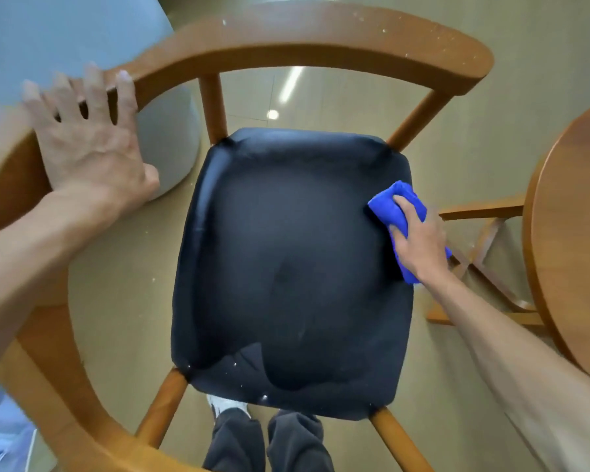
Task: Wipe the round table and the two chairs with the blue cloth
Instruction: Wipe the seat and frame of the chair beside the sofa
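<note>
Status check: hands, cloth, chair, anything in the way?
Left hand open, resting on chair's wooden backrest. Right hand holding blue cloth at black seat's right edge. Nothing in the way.

No legible text or labels.

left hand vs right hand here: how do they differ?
The left hand lies flat with fingers spread; the right hand curls round the blue cloth. The left hand rests on the wooden backrest rail of the chair; the right hand presses the cloth at the right edge of the black seat. The left hand holds nothing; the right hand holds the cloth. Both are bare and on the same chair.
</note>
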A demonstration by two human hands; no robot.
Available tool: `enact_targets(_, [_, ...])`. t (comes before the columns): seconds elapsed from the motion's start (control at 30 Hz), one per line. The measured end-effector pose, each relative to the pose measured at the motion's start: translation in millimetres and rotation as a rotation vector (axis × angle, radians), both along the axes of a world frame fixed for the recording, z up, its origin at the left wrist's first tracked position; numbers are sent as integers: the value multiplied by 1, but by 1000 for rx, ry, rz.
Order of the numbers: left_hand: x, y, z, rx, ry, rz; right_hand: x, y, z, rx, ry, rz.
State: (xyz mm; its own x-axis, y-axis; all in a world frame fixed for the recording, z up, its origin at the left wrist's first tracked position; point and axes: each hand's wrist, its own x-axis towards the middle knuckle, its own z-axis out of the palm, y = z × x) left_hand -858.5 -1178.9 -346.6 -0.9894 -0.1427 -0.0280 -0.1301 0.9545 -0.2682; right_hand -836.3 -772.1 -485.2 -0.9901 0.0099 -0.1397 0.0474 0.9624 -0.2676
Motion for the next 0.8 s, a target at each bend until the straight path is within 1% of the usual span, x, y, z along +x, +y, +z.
enact_targets(0.03, [0, -1, -2, 29, 8, -5, 1, -9, -2, 4, -12, -99])
enact_targets(0.07, [0, -2, -4, 50, 4, -5, 12, -18, -4, 16, 21, -99])
enact_targets(0.1, [-1, -3, -6, 63, 0, 0, 31, -28, -6, 6, 64, -12])
enact_targets(0.13, [-2, -4, -7, 76, 2, 10, 58, -36, -5, -22, 90, 133])
enact_targets(0.2, [-4, -1, -8, 118, 25, 23, 118, -42, -4, -76, 53, 465])
enact_targets(0.27, [-1, 11, -11, 151, 83, -2, 154, -34, 1, -39, -4, 819])
enact_targets(0.3, [3, 21, -17, 161, 100, -46, 155, -26, 1, -4, -18, 928])
enact_targets(0.33, [10, 33, -26, 180, 88, -104, 145, -19, 0, 5, -14, 948])
enact_targets(0.37, [17, 47, -38, 208, 35, -159, 127, -13, -2, -7, 14, 874])
enact_targets(0.4, [24, 60, -52, 243, -56, -188, 105, -9, -4, -38, 42, 724])
enact_targets(0.47, [37, 80, -84, 328, -268, -151, 54, -3, -10, -88, 113, 413])
enact_targets(0.57, [53, 95, -134, 410, -450, -88, -6, -1, -19, -102, 137, 128])
enact_targets(0.67, [64, 101, -163, 365, -516, -111, -34, -9, -30, -125, 121, -225])
enact_targets(0.8, [66, 100, -168, 349, -508, -116, -22, -12, -32, -162, 107, -545])
